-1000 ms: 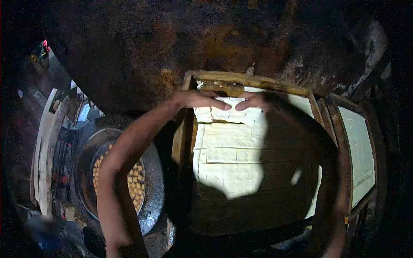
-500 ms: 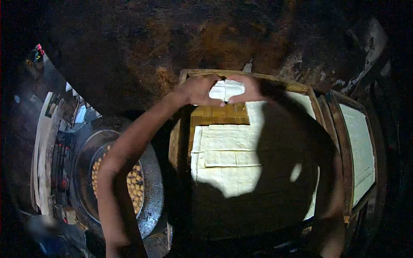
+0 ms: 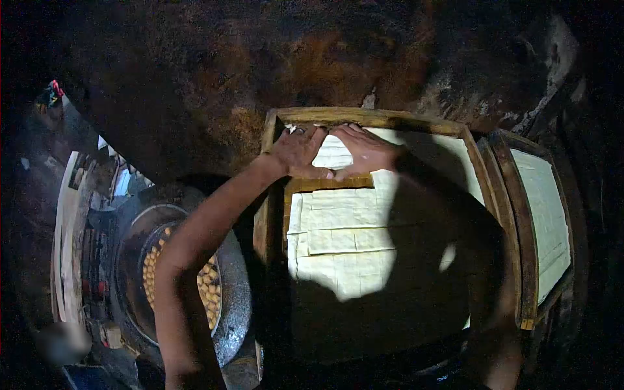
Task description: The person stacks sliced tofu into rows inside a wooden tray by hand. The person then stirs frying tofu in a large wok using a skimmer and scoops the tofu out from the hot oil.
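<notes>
Both of my hands are at the far left corner of a wooden-framed tray (image 3: 364, 117), around a white block with cut lines (image 3: 333, 153). My left hand (image 3: 300, 151) presses against the block's left side, and my right hand (image 3: 365, 151) against its right side, with thumb tips meeting at the near edge. The block's outer parts are hidden under my hands. Nearer me, pale scored slabs (image 3: 344, 211) lie in the tray, with a strip of brown woven base (image 3: 325, 184) between them and my hands. Shadow covers much of the tray.
To the left stands a large dark pan (image 3: 235, 325) with golden-brown pieces (image 3: 209, 289) in it. A second framed tray of pale slab (image 3: 543, 208) is on the right. Wooden boards (image 3: 65, 240) stand at the far left, near a blurred round object (image 3: 64, 342).
The white block, first lifted and tilted at the tray's far left, was folded or gathered between my hands, and now sits lower at the corner. The woven base shows where it was.
</notes>
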Available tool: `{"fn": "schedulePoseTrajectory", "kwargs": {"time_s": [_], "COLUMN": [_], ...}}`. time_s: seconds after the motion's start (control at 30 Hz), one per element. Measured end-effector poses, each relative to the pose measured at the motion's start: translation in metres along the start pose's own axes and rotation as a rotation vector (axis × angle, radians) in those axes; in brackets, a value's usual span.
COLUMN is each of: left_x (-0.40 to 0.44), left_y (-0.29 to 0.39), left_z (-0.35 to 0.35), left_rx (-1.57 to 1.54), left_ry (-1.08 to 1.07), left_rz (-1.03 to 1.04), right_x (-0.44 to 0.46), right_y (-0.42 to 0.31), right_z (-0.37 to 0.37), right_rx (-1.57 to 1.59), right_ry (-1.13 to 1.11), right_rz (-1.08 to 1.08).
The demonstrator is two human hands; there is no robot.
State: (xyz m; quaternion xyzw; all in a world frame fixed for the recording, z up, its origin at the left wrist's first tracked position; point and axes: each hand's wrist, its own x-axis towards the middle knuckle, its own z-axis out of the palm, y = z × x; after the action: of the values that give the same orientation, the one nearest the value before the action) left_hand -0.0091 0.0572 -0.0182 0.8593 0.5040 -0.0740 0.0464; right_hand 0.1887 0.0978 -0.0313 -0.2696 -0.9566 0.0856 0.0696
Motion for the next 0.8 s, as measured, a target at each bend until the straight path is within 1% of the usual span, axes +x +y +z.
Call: {"fn": "schedulePoseTrajectory", "kwargs": {"time_s": [0.03,0.07,0.1,0.13,0.17,0.23,0.3,0.33,0.37,0.4,0.43,0.5,0.53,0.57,0.63,0.67,0.7,0.73,0.77,0.8], "left_x": [0.001,0.002,0.001,0.003,0.005,0.022,0.034,0.038,0.039,0.039,0.037,0.037,0.037,0.037,0.027,0.023,0.013,-0.004,-0.015,-0.014], "left_y": [-0.003,-0.007,-0.004,0.0,0.007,0.013,0.017,0.013,0.009,0.004,0.002,0.004,0.005,0.005,0.002,-0.002,-0.003,-0.001,-0.003,-0.018], "left_z": [0.005,0.008,0.001,-0.006,-0.012,0.003,0.015,0.01,0.01,0.011,0.011,0.012,0.011,0.01,0.011,0.01,-0.004,-0.027,-0.039,-0.026], "left_rx": [0.02,0.039,0.041,-0.014,-0.071,-0.037,0.064,-0.069,-0.07,-0.11,-0.15,-0.131,-0.133,-0.132,-0.164,-0.202,-0.202,-0.117,-0.032,-0.031], "left_ry": [0.121,0.239,0.242,0.16,0.079,0.099,0.229,0.089,0.09,0.087,0.083,0.11,0.088,0.067,0.081,0.098,0.098,-0.028,-0.156,-0.166], "left_rz": [0.036,0.07,0.07,0.047,0.026,0.049,0.11,0.097,0.098,0.125,0.151,0.159,0.151,0.142,0.136,0.134,0.134,0.051,-0.031,-0.028], "right_x": [-0.002,-0.004,-0.007,-0.008,-0.01,-0.014,-0.012,-0.01,-0.011,-0.015,-0.015,-0.012,-0.007,-0.007,-0.006,-0.005,-0.006,-0.009,-0.009,-0.005], "right_y": [0.008,0.017,0.024,0.031,0.034,0.006,0.029,0.042,0.044,0.045,0.045,0.04,0.039,0.039,0.029,0.028,0.028,0.028,0.025,0.019], "right_z": [-0.005,-0.009,-0.014,-0.019,-0.017,-0.037,-0.013,-0.003,-0.002,-0.003,-0.001,0.004,0.001,-0.003,-0.017,-0.018,-0.016,-0.013,-0.011,-0.008], "right_rx": [-0.009,-0.088,-0.163,-0.129,-0.131,-0.169,-0.132,-0.056,0.024,0.075,0.078,0.114,0.077,0.079,0.153,0.15,0.024,-0.097,-0.089,-0.088], "right_ry": [0.009,-0.026,-0.065,-0.077,-0.078,-0.25,0.079,0.013,-0.052,-0.002,-0.002,-0.015,-0.064,-0.06,-0.208,-0.205,-0.207,-0.209,-0.211,-0.15], "right_rz": [0.001,0.01,0.018,-0.026,-0.025,0.065,-0.181,-0.064,0.055,0.068,0.067,0.207,0.122,0.121,0.047,0.043,0.044,0.048,0.053,0.063]}}
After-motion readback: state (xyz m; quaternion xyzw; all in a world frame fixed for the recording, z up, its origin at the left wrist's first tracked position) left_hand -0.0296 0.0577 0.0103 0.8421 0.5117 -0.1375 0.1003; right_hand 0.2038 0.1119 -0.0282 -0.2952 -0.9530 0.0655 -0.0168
